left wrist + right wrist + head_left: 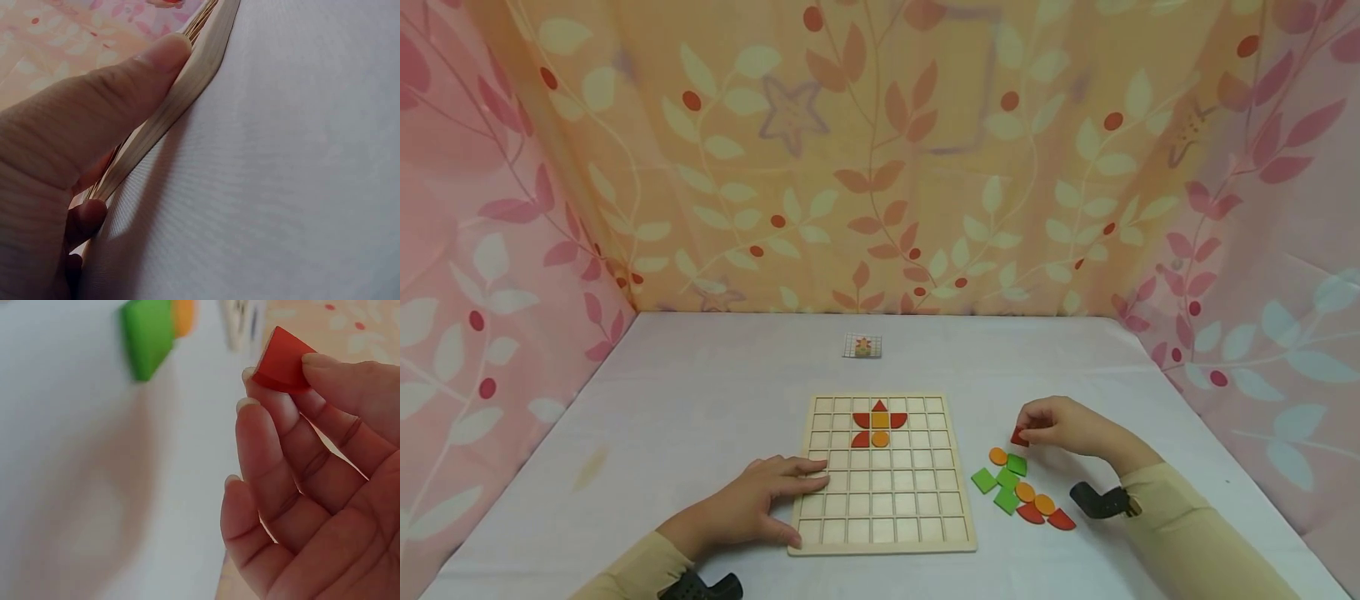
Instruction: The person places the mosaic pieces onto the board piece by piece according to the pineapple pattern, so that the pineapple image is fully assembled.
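Note:
A wooden grid board lies on the white cloth; near its top are a small red triangle, an orange square, an orange circle and several red quarter-round pieces. My left hand rests on the board's left edge, fingers spread; in the left wrist view the thumb of that hand lies against the board's wooden rim. Right of the board, my right hand pinches a red piece between thumb and fingers, above the cloth.
Below the right hand lie loose green squares, orange circles and two red quarter-round pieces. A small picture card lies behind the board. Patterned curtains stand around the back and sides.

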Action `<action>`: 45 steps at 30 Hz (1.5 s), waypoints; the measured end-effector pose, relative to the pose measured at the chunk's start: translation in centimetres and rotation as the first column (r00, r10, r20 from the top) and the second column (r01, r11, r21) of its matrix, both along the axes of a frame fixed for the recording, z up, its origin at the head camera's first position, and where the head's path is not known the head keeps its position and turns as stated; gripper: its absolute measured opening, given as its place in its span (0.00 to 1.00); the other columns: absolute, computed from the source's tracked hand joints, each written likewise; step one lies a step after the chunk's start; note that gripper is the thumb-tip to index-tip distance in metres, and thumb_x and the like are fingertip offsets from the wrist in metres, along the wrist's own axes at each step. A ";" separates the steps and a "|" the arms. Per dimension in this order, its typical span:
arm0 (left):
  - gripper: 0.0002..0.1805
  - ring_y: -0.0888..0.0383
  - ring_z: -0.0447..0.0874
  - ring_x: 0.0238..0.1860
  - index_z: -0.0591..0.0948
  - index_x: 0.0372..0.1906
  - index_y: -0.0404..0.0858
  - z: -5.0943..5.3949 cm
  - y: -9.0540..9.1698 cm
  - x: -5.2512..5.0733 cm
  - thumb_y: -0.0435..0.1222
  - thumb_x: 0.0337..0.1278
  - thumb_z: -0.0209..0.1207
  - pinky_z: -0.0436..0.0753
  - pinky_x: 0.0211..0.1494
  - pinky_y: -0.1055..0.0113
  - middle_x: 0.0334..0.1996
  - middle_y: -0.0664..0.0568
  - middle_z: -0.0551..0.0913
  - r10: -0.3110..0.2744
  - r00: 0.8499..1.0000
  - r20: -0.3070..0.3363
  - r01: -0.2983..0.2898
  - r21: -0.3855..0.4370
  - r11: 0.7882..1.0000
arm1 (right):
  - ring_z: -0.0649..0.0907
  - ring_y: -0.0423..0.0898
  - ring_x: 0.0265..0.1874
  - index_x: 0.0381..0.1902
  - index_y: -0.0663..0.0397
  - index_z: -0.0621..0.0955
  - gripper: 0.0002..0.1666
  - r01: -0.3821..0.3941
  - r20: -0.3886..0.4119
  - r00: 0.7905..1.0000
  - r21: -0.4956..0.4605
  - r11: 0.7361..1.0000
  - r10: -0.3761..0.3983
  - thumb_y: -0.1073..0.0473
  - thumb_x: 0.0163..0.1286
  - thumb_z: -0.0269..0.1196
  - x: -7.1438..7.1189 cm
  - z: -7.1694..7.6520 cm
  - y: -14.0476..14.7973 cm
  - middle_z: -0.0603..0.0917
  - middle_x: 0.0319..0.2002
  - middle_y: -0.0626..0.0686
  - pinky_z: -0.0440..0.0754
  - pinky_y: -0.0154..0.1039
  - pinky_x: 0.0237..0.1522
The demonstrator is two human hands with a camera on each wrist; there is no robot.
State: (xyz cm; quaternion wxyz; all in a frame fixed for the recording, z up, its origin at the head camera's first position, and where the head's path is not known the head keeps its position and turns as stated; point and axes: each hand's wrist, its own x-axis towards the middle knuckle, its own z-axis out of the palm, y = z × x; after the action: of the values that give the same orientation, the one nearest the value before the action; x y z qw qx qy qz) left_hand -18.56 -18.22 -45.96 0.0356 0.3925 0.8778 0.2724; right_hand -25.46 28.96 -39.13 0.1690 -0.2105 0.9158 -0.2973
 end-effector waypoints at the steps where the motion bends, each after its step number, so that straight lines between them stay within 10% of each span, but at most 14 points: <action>1: 0.40 0.57 0.64 0.60 0.70 0.62 0.54 0.0 0.0 0.0 0.61 0.37 0.61 0.60 0.51 0.53 0.64 0.59 0.65 0.000 1.000 0.000 0.000 0.002 1.000 | 0.75 0.46 0.29 0.30 0.48 0.80 0.05 -0.002 0.005 1.000 -0.014 1.000 0.002 0.54 0.61 0.62 -0.2 0.1 -0.3 0.81 0.28 0.47 0.74 0.36 0.32; 22: 0.41 0.57 0.65 0.59 0.71 0.62 0.53 -0.2 0.0 0.0 0.61 0.37 0.61 0.60 0.51 0.54 0.64 0.57 0.66 -0.018 0.999 -0.036 0.018 0.012 1.000 | 0.81 0.46 0.27 0.32 0.56 0.78 0.04 0.188 0.073 0.982 -0.238 0.953 -0.175 0.64 0.58 0.64 -2.9 -0.4 -11.0 0.81 0.25 0.51 0.77 0.44 0.31; 45: 0.41 0.60 0.66 0.56 0.71 0.62 0.52 0.0 0.0 0.0 0.61 0.35 0.62 0.60 0.49 0.56 0.63 0.57 0.67 -0.024 0.997 -0.067 0.026 0.027 0.999 | 0.73 0.42 0.22 0.20 0.51 0.79 0.08 0.134 0.028 0.991 -0.105 0.985 -0.132 0.61 0.55 0.67 -2.3 -2.6 -16.5 0.79 0.20 0.45 0.71 0.36 0.25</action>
State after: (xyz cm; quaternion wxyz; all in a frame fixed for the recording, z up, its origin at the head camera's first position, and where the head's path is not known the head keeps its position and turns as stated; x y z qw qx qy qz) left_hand -18.60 -18.23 -45.97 0.0042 0.4127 0.8696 0.2710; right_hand -27.72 12.47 -41.77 0.1471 -0.1545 0.9088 -0.3587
